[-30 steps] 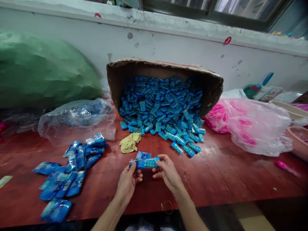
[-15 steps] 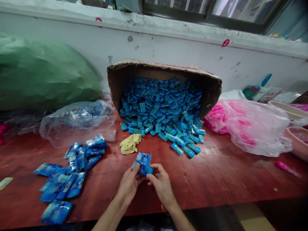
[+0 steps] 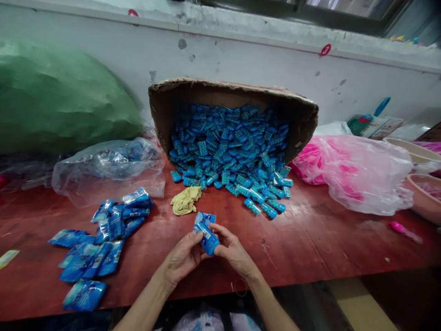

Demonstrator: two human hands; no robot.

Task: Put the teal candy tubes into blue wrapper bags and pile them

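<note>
A small blue bottle and a blue printed packet are together between my hands, above the front of the red table. My left hand is closed on the packet's left side, thumb on top. On the right, my right hand pinches the bottle near its lower end. Beyond them lies a crumpled yellow cloth. Farther back, a tipped cardboard box spills many small blue bottles onto the table.
Filled blue packets lie in a loose pile at the left. Behind them are a clear plastic bag and a big green sack. At the right sit a pink-filled bag, a pink basin and a pink spoon-like piece.
The bottle has turned from lying nearly level to slanting down to the right, and more of it shows. The view has tilted slightly downward.
</note>
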